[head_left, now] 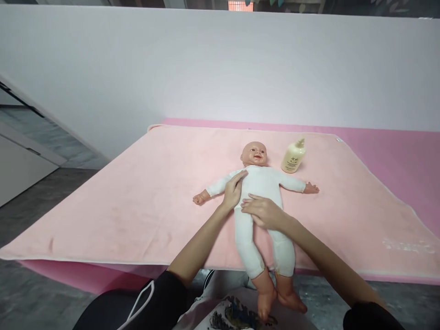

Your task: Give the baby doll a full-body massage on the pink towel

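The pink blanket (120, 197) spreads beneath the doll (261, 179), likely as padding; the doll lies face up, its feet past the blanket's near edge; your right hand (264, 211) rests over its lower belly, your left hand (233, 191) along its side, both with fingers extended and grasping nothing, seemingly steadying it; the pump bottle (293, 157) stands beside its head; your palms are hidden, the label's small print unreadable.
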`<state>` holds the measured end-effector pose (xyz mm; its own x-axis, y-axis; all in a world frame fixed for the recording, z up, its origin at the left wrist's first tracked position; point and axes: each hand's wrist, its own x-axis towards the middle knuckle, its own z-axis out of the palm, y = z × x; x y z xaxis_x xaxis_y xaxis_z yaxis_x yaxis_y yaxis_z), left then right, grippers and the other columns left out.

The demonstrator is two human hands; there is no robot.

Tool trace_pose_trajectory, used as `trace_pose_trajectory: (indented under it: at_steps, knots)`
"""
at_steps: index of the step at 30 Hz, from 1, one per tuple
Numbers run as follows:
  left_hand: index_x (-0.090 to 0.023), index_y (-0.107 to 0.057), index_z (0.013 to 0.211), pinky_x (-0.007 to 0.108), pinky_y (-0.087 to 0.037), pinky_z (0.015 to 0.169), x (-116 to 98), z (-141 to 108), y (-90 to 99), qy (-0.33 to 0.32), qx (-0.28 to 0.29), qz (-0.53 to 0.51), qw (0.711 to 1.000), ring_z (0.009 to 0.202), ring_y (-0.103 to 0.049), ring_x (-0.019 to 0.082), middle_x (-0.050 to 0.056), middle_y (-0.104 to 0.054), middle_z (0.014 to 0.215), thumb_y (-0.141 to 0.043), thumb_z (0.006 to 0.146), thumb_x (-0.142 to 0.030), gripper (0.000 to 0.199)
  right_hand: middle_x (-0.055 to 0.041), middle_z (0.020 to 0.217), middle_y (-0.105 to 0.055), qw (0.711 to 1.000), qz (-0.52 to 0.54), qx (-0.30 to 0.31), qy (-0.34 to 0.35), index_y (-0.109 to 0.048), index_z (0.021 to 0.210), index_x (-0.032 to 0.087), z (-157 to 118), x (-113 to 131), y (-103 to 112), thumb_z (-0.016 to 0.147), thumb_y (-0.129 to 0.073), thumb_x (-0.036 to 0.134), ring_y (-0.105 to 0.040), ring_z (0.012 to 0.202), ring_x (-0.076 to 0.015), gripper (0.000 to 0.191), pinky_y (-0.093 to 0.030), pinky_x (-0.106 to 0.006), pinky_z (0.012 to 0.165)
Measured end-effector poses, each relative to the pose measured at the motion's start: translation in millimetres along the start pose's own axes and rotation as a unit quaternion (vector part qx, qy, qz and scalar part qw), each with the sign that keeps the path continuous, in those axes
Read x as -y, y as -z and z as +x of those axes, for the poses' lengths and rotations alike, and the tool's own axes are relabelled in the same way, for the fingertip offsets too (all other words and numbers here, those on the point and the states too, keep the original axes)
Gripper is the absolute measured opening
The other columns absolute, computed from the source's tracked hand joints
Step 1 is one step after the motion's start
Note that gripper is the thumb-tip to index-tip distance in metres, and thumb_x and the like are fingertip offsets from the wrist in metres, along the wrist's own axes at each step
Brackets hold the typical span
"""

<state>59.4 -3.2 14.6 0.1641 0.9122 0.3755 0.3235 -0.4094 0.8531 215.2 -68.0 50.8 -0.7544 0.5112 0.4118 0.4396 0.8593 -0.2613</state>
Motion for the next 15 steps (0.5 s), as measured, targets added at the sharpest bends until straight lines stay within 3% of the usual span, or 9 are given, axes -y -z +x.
trace_pose_trajectory:
  at_steps: [2,6,10,15]
  knots:
    - [-0.020,-0.060,0.110,0.035,-0.036,0.105,4,0,-0.6,0.007,-0.032,-0.030,0.999,0.114,-0.053,0.015,0.004,-0.060,0.121,-0.031,0.085,-0.022,0.038,-0.0057,0.115,-0.061,0.998,0.004,0.034,-0.049,-0.063,0.109,0.015,1,-4,-7,0.081,-0.034,0.010,-0.052,0.116,-0.0158,0.040,-0.029,-0.044,0.110]
    - [-0.020,-0.061,0.108,0.034,-0.037,0.103,0,-1,-2.3,0.015,-0.039,-0.044,0.998,0.112,-0.054,0.015,0.004,-0.061,0.118,-0.033,0.084,-0.020,0.037,-0.0032,0.134,-0.046,0.989,-0.017,0.053,-0.137,-0.053,0.125,0.021,10,-13,-6,0.092,-0.031,0.025,-0.035,0.130,-0.0202,0.040,-0.017,-0.051,0.112]
    - [-0.020,-0.058,0.111,0.035,-0.039,0.102,-8,-2,-3.5,0.027,-0.040,-0.047,0.998,0.111,-0.054,0.017,0.005,-0.061,0.118,-0.036,0.087,-0.025,0.033,-0.0062,0.141,-0.035,0.976,-0.079,0.012,-0.202,-0.049,0.129,0.019,13,-18,-12,0.092,-0.034,0.036,-0.027,0.134,-0.0242,0.044,-0.015,-0.051,0.111]
    - [-0.019,-0.056,0.114,0.038,-0.039,0.101,-13,-5,-4.4,-0.021,-0.041,0.009,0.999,0.112,-0.053,0.018,0.007,-0.060,0.119,-0.039,0.089,-0.030,0.032,-0.0053,0.146,-0.025,0.955,-0.117,-0.023,-0.273,-0.041,0.135,0.023,8,-21,-19,0.091,-0.035,0.043,-0.023,0.136,-0.0245,0.049,-0.008,-0.055,0.110]
